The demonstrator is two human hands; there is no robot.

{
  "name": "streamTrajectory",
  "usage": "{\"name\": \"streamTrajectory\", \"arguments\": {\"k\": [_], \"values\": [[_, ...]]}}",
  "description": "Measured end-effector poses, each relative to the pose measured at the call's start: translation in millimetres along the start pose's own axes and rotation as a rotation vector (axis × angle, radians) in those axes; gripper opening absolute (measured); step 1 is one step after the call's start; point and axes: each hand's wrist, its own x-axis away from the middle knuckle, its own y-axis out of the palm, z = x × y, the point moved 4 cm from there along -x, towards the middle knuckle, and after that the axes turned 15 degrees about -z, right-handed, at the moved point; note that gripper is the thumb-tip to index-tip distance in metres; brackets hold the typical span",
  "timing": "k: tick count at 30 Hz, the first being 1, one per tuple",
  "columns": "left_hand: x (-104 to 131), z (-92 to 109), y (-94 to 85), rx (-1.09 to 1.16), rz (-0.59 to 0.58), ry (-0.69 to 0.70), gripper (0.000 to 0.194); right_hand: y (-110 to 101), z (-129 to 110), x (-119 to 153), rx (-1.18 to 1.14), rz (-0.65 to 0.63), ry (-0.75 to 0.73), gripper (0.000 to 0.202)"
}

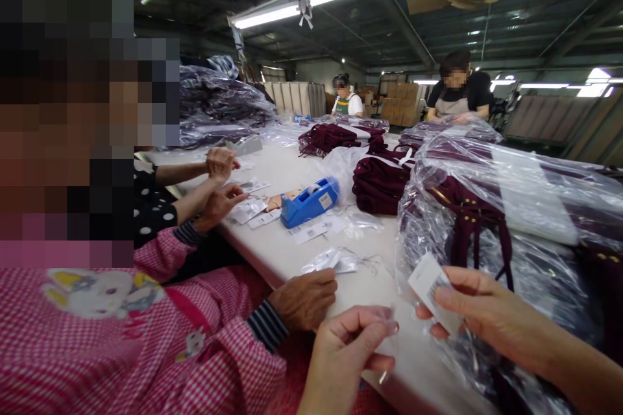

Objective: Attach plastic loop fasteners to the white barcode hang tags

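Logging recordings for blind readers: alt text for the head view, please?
A person's right grip holds a white tag; the left grip pinches clear plastic at a pale table. Beyond: a blue tape dispenser, maroon garments and, to the left, co-workers' hands.

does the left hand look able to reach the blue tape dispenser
Likely yes: only low plastic packets and labels lie before the tape dispenser, though a co-worker's hand is close and the left hand pinches clear plastic.
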Motion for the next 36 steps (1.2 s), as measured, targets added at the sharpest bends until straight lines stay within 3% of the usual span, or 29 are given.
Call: {"name": "streamTrajectory", "arguments": {"k": [7, 11, 16, 30, 36], "values": [[-5, -19, -1.7, -0.002, -0.088, -0.021, 0.025, 0, -44, 9, 0.823, -0.03, -0.02, 0.028], [-6, -20, -2.0, -0.036, -0.115, -0.018, 0.023, 9, -59, 11, 1.104, -0.036, -0.141, 0.035], [-5, -16, 1.5, -0.015, -0.087, 0.017, 0.019, 22, -63, 11, 1.222, -0.069, -0.188, 0.034], [-4, -14, 2.6, -0.012, -0.012, 0.06, 0.022, 29, -60, 7, 1.29, -0.102, -0.036, 0.029], [-6, -18, 2.4, -0.009, -0.047, 0.015, 0.027, 28, -59, 5, 1.374, -0.107, 0.019, 0.026]]}}
